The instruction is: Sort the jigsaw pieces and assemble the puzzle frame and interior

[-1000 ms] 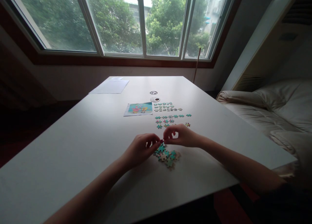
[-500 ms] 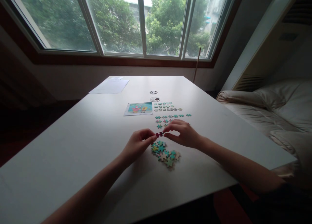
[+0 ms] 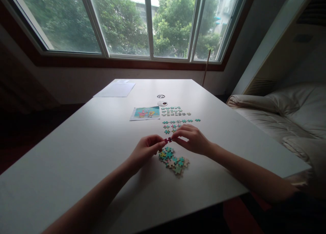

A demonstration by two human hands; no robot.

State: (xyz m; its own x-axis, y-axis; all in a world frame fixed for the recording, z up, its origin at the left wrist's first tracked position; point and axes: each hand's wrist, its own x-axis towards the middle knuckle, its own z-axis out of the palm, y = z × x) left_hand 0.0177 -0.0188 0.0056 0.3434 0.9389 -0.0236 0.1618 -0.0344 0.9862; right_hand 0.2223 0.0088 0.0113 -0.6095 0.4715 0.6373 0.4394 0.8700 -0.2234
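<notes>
A person's two bare hands meet above a white table (image 3: 76, 149), holding up a small dark red puzzle piece (image 3: 168, 140). The left hand (image 3: 146, 149) pinches the piece's left end between thumb and fingers. The right hand (image 3: 192, 139) is at the opposite end, thumb and fingertips drawn close around the piece's right edge; whether they grip it or only touch it, I cannot tell. The piece therefore sits between the two sets of fingertips.

Just below it, on the near side, lies a loose pile of pieces (image 3: 169, 155), mostly turquoise, some tan. Beyond the right hand, more pieces lie in rows (image 3: 184, 121). Left of the rows is a colorful cartoon picture (image 3: 145, 113), lying flat.
</notes>
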